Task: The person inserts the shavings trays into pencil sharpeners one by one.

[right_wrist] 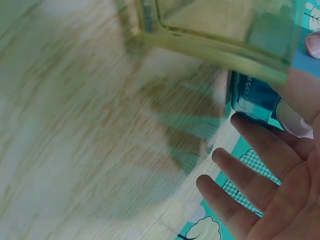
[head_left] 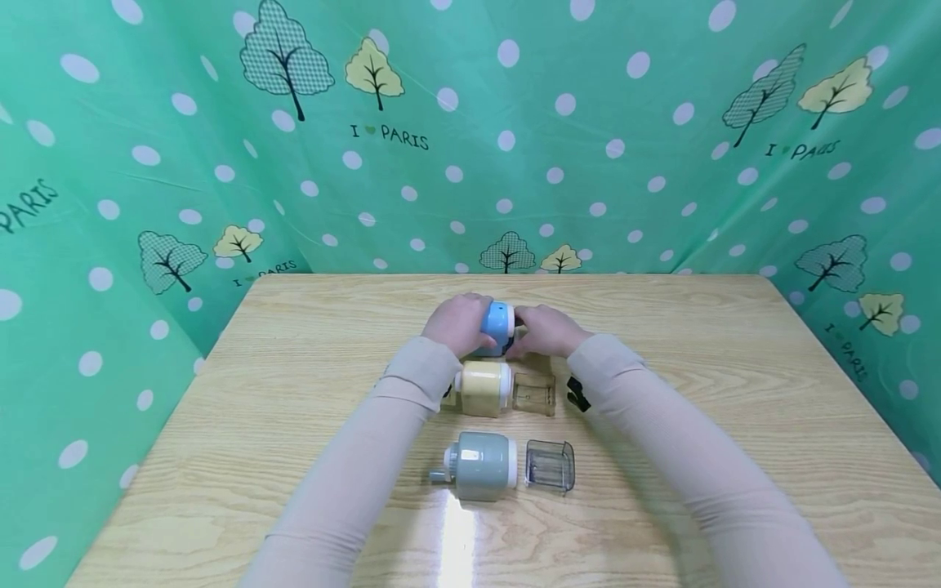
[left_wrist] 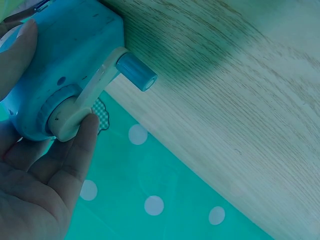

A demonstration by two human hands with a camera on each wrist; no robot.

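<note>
A blue hand-crank pencil sharpener (head_left: pixel 499 322) lies on its side at the far middle of the table. My left hand (head_left: pixel 457 322) grips its body, thumb on one side and fingers on the other. In the left wrist view its crank handle (left_wrist: pixel 136 72) sticks out near the fingertips. On the sharpener's other end, my right hand (head_left: pixel 547 331) pinches the dark see-through shavings bin (right_wrist: pixel 252 97) between thumb and index finger; the other fingers are spread. The bin is beside the sharpener's white rim; how far it is inserted is hidden.
Nearer lie a yellow sharpener (head_left: pixel 481 389) with its amber bin (head_left: pixel 534 394) to the right, and a grey-green sharpener (head_left: pixel 482 464) with its smoky bin (head_left: pixel 550 466) to the right. A polka-dot green curtain (head_left: pixel 507 163) hangs behind the wooden table (head_left: pixel 294 457).
</note>
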